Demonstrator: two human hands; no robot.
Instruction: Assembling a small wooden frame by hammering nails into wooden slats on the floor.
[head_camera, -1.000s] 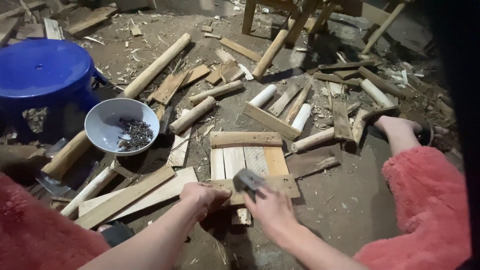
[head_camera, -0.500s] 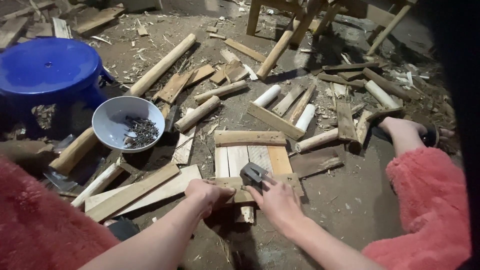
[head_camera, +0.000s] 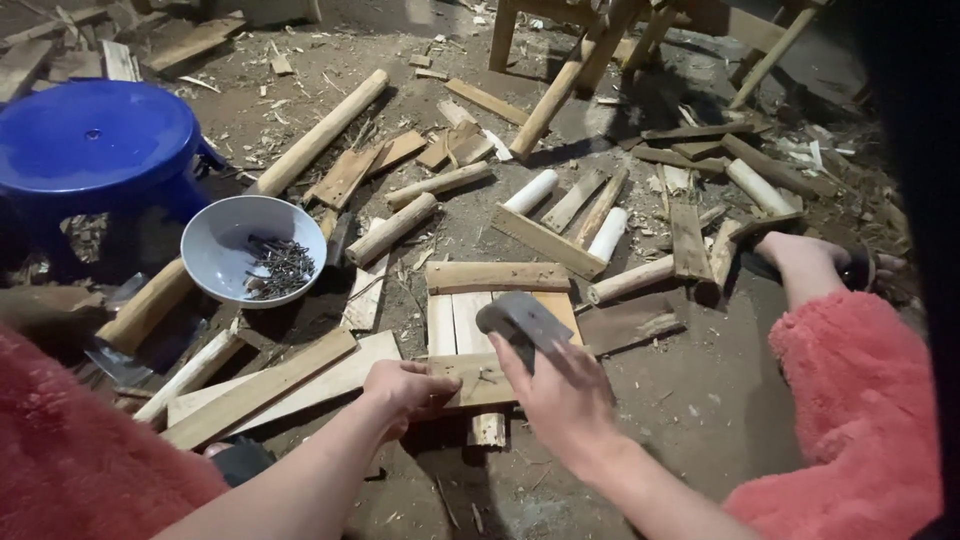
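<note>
A small panel of pale wooden slats (head_camera: 470, 320) lies on the dirt floor, with one batten across its far end and another (head_camera: 475, 380) across its near end. My left hand (head_camera: 405, 390) grips the left end of the near batten. To its right, my right hand (head_camera: 565, 400) is closed on a grey metal hammer (head_camera: 520, 320), and the head hangs just above the slats. A grey bowl (head_camera: 215, 245) holding several dark nails (head_camera: 280, 265) sits to the left of the panel.
A blue plastic stool (head_camera: 95, 140) stands at the far left. Round sticks, white pegs and flat offcuts litter the ground behind the panel. Long boards (head_camera: 270, 385) lie by my left arm. A leg in pink fleece (head_camera: 850, 390) with a dark-slippered foot is at right. A wooden frame (head_camera: 600, 40) stands behind.
The hammer head has risen from the near batten to above the slats. My left hand has stayed on the batten's end.
</note>
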